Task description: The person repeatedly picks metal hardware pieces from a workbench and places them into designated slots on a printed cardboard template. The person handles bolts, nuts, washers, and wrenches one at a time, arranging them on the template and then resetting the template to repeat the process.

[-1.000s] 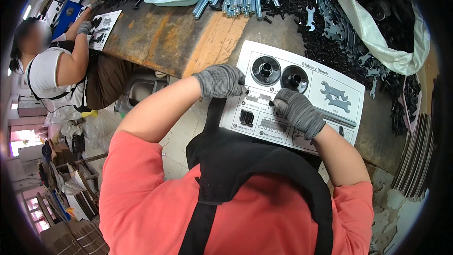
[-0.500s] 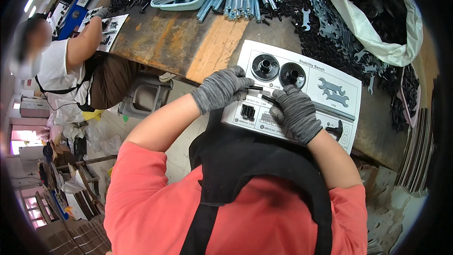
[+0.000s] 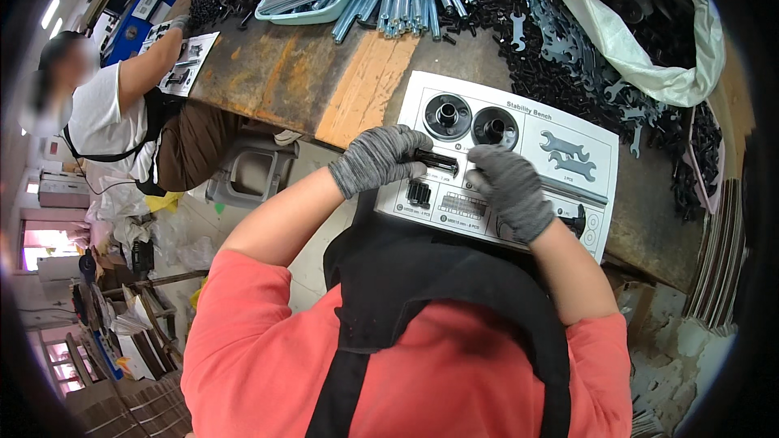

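Here my left grip (image 3: 380, 162) brackets the left ends of black bolts (image 3: 441, 163) on the white sheet (image 3: 607, 166), fingertips slightly parted, firm hold unclear; just right, my right grip (image 3: 514, 191) curls, palm hidden: whether it holds anything, I can't tell.

- A workbench (image 3: 268, 73), its dark top stained and crossed by a paler, scuffed strip (image 3: 365, 85).
- Light tiled floor (image 3: 307, 243) beside it, with a grey plastic stool (image 3: 280, 172).
- Two bright windows (image 3: 55, 245) at far left (the upper one nearly washed out).
- Lit tube lights (image 3: 50, 12), upper left.
- A flaking pale surface (image 3: 690, 341), lower right; wall or floor, unclear.
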Demonstrator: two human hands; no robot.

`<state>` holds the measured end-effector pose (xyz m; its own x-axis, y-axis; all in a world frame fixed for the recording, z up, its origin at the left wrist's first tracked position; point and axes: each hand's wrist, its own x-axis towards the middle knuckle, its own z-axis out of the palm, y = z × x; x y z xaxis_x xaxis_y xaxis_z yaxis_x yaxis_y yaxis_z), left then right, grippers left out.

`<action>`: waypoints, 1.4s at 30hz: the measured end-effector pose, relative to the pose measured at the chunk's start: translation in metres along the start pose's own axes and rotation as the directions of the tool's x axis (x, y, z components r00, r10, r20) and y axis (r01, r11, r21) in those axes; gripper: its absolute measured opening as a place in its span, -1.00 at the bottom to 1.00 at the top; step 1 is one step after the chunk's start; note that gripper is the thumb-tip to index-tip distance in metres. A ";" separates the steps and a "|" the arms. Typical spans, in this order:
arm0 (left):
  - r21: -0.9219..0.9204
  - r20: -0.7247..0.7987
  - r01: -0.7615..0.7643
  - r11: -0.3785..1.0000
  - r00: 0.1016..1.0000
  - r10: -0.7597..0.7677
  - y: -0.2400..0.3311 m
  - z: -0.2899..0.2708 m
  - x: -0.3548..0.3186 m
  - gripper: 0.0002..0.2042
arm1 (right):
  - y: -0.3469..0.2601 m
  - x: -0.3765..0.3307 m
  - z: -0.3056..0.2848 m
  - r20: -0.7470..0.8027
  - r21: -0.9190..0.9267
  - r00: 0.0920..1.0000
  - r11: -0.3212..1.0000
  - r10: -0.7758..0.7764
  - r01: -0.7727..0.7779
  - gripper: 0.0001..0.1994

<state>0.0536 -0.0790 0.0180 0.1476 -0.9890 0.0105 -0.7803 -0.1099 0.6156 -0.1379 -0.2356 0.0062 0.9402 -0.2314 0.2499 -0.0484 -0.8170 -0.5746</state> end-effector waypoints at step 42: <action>-0.857 -0.021 0.223 0.465 0.886 -0.464 -0.007 0.049 -0.097 -0.38 | 0.099 -0.156 -0.099 -0.254 -0.140 0.827 0.827 0.502 -0.545 -0.65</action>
<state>0.0149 0.0125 -0.0258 0.5055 -0.8229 -0.2594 0.1904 -0.1868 0.9638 -0.3222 -0.3325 -0.0125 0.6674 -0.7356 0.1165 -0.5995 -0.6234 -0.5020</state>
